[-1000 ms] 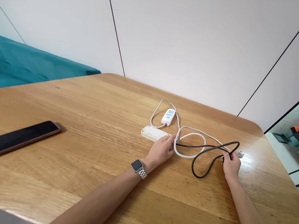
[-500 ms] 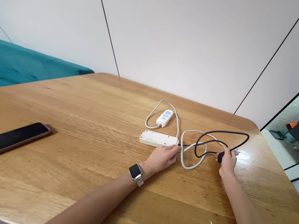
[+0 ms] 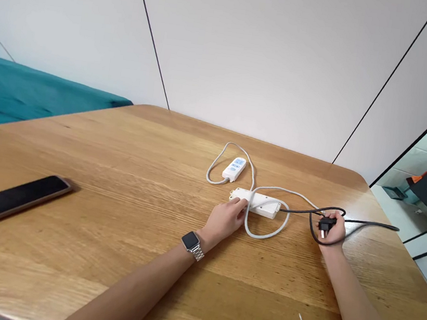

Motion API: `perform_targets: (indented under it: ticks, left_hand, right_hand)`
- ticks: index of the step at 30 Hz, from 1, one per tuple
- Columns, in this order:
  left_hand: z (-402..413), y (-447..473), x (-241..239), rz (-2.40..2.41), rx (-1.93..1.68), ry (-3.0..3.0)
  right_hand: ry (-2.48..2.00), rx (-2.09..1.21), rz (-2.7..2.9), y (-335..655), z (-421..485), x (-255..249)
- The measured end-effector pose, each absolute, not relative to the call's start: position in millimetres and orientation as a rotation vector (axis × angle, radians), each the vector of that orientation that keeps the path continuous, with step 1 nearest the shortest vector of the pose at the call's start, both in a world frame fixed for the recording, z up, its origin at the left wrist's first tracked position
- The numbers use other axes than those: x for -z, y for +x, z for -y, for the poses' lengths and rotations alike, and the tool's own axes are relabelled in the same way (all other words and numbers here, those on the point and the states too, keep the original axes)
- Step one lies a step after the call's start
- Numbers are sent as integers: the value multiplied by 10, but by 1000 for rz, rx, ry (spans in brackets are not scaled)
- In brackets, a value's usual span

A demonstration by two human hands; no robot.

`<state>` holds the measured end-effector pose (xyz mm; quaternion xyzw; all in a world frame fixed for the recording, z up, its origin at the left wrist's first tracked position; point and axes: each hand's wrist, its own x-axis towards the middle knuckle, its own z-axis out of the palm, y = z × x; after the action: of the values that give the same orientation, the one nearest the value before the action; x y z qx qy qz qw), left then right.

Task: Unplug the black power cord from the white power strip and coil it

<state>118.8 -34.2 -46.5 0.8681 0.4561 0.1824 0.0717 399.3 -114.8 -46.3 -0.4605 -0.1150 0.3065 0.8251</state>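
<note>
A long white rectangular box (image 3: 268,208) lies on the wooden table, with a black cord and white cables running from it. My left hand (image 3: 227,215), wearing a watch, is closed on the box's near left edge beside a loop of white cable (image 3: 260,236). The hand's fingertips are partly hidden. In my right hand (image 3: 337,231), turned palm up, is a black power plug (image 3: 326,224) with its metal prongs showing. Its black cord (image 3: 370,223) loops around that hand. Behind the box rests a white remote control (image 3: 235,168) with blue buttons.
A dark phone-like slab (image 3: 11,201) lies at the table's left. A small white scrap (image 3: 300,318) is near the front right. Beyond the wooden table (image 3: 118,168) are a teal sofa (image 3: 41,93) and a pale wall (image 3: 258,61).
The white box has slid right, and my left hand is now at its left part instead of its right end. My right hand has turned palm up, showing the plug's prongs; the black cord has shifted right.
</note>
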Motion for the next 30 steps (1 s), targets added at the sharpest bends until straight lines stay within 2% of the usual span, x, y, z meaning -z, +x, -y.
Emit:
perform_targets:
  ticks: [10, 19, 24, 27, 30]
  left_hand:
    - [253, 1153, 443, -1466, -641, 2462]
    - [398, 1289, 439, -1436, -360, 2694]
    - [340, 1261, 385, -1506, -311, 2673]
    - [246, 1157, 351, -1544, -363, 2624]
    - [245, 1090, 270, -1417, -640, 2601]
  right_hand:
    - [-767, -839, 361, 3705, 1396, -184]
    - [-840, -1012, 569, 3225, 1561, -329]
    - [-798, -969, 667, 3287, 1688, -533]
    - [-842, -909, 800, 3404, 1722, -612]
    - [-922, -844, 982, 3479, 1701, -604]
